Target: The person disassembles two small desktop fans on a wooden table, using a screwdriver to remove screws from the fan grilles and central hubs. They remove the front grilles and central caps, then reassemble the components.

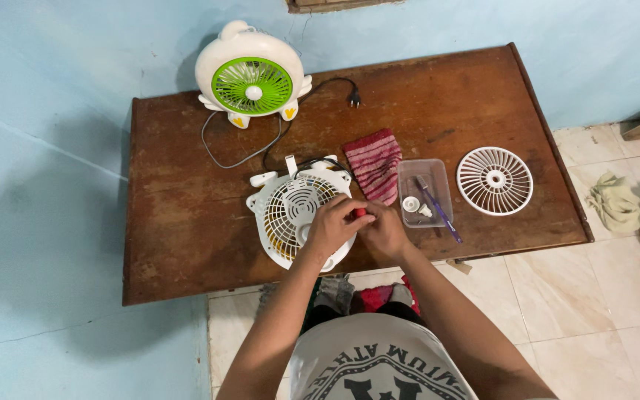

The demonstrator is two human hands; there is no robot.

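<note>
Both hands meet over the dismantled white fan (295,213) lying face-up near the counter's (187,237) front edge. Left hand (332,226) and right hand (384,231) are pressed together, pinching a small red item (360,212); what it is cannot be told. A striped red cloth (374,163) lies just beside them.

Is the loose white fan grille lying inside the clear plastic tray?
No, the loose white grille lies on the bare wooden table, to the right of the clear tray.
</note>
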